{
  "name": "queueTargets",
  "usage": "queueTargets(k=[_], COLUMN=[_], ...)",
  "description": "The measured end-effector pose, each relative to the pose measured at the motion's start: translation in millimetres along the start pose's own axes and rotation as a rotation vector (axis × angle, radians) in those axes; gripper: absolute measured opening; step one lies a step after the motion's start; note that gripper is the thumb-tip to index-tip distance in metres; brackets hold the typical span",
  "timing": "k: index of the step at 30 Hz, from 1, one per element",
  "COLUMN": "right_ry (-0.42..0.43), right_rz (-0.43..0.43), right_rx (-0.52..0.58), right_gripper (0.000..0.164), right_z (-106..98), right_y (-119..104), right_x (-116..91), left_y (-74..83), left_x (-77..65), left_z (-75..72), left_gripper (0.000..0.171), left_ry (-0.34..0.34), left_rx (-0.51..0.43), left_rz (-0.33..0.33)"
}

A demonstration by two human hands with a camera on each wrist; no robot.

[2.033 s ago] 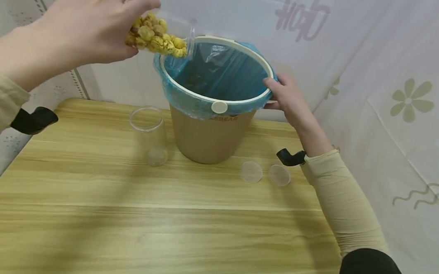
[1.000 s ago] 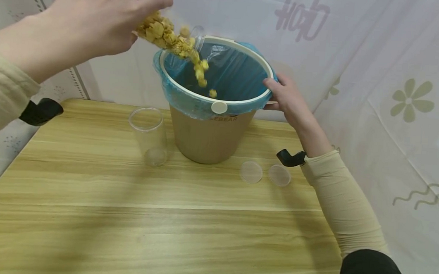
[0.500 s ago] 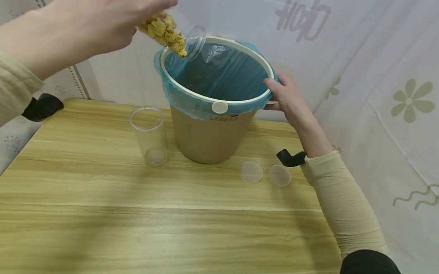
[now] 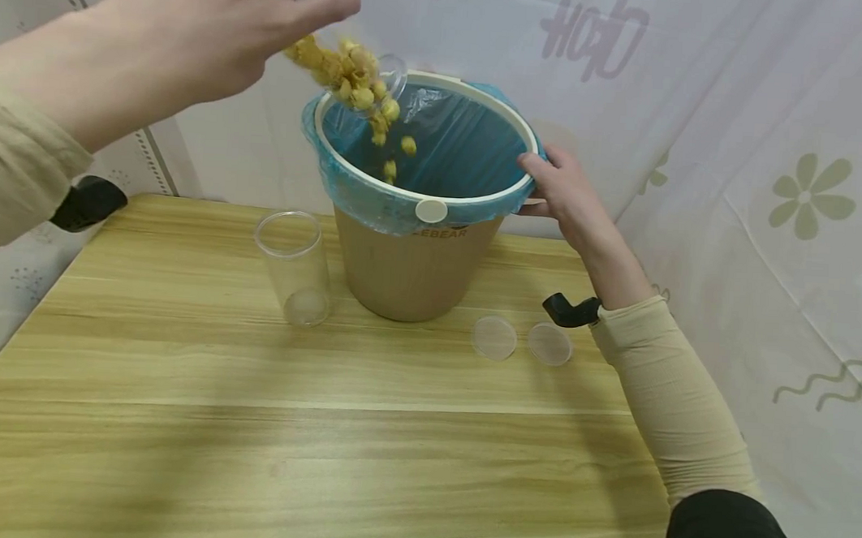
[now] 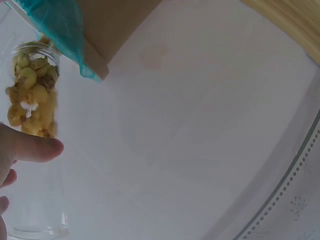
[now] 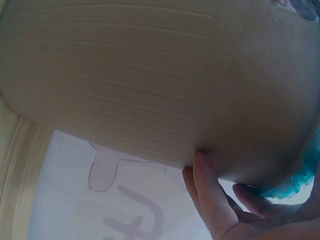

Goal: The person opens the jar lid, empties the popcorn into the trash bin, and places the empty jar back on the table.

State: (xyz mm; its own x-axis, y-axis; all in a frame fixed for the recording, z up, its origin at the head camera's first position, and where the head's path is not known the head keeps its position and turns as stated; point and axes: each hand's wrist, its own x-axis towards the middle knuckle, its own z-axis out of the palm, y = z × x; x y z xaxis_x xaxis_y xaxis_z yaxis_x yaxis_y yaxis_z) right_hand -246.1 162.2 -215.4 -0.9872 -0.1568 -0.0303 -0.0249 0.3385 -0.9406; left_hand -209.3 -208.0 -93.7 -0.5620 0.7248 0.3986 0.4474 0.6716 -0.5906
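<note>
In the head view my left hand holds a clear jar tilted mouth-down over the bin's left rim. Popcorn spills from its mouth, with several pieces in mid-air above the bin. The left wrist view shows the thumb against the jar, popcorn packed toward the mouth. My right hand grips the right side of the tan trash bin at its cream rim, thumb on top. Fingertips press the bin's outer wall in the right wrist view. A blue bag lines the bin.
A second clear jar, without a lid, stands upright left of the bin. Two round clear lids, a left lid and a right lid, lie on the wooden table. A printed curtain hangs behind and beside the table.
My left hand has shifted right, and the jar tips further down than two seconds ago. Popcorn has poured from it in bursts into the bin. The right hand stays on the rim.
</note>
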Motion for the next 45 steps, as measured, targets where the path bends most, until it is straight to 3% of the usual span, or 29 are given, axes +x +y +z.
queueTargets(k=[11, 20, 35, 45], right_ry=[-0.001, -0.002, -0.004, -0.005], right_rz=[0.007, 0.001, -0.009, -0.021], right_rx=[0.004, 0.018, 0.023, 0.020], right_gripper=[0.049, 0.048, 0.045, 0.046], right_z=[1, 3, 5, 3], right_y=[-1, -1, 0, 2], right_x=[0, 0, 1, 1], left_y=[-1.4, 0.1, 5.0, 6.0], left_x=[4.5, 10.6, 20.0, 12.4], left_z=[-1.1, -1.7, -2.8, -6.2], left_gripper=[0.062, 0.066, 0.076, 0.067], left_ry=[0.015, -0.017, -0.049, 0.002], left_rx=[0.027, 0.074, 0.250, 0.110], left_rz=[0.038, 0.085, 0.148, 0.078])
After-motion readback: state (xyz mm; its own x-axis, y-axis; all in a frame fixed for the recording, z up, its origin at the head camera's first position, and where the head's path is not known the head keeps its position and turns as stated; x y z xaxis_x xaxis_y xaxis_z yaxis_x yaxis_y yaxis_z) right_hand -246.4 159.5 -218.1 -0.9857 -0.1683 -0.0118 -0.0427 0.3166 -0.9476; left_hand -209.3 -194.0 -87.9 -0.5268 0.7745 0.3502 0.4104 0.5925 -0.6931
